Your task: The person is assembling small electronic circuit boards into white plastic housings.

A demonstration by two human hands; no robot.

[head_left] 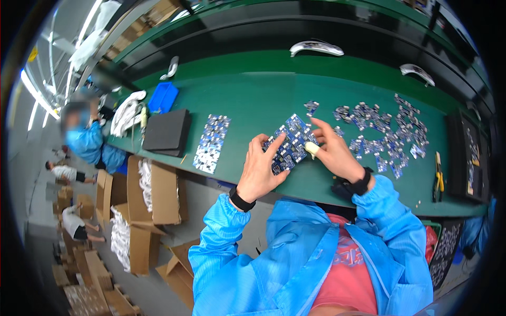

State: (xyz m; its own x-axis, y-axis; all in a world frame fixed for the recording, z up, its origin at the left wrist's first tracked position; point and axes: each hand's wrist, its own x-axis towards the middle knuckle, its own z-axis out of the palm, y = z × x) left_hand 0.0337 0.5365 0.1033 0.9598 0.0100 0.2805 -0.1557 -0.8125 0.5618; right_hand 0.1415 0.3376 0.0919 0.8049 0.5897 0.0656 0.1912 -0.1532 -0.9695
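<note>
A blue circuit board panel (295,138), made up of many small boards, is held tilted above the green bench. My left hand (259,169) grips its left side, thumb at the near edge and fingers over the far side. At the panel's right end is my right hand (337,156), a pale yellow finger cot (312,148) on its thumb pressing against the edge. The right hand's other fingers curl round that end and are partly hidden. Another panel (212,143) lies flat to the left. Loose small circuit boards (392,139) are scattered on the right.
Yellow-and-black cutters (438,176) lie at the bench's right, near a black case (466,158). On the left are a dark flat box (166,130), a blue bin (163,97) and white cloth (128,113). Cardboard boxes (153,192) stand beside the bench; a co-worker (87,139) sits beyond.
</note>
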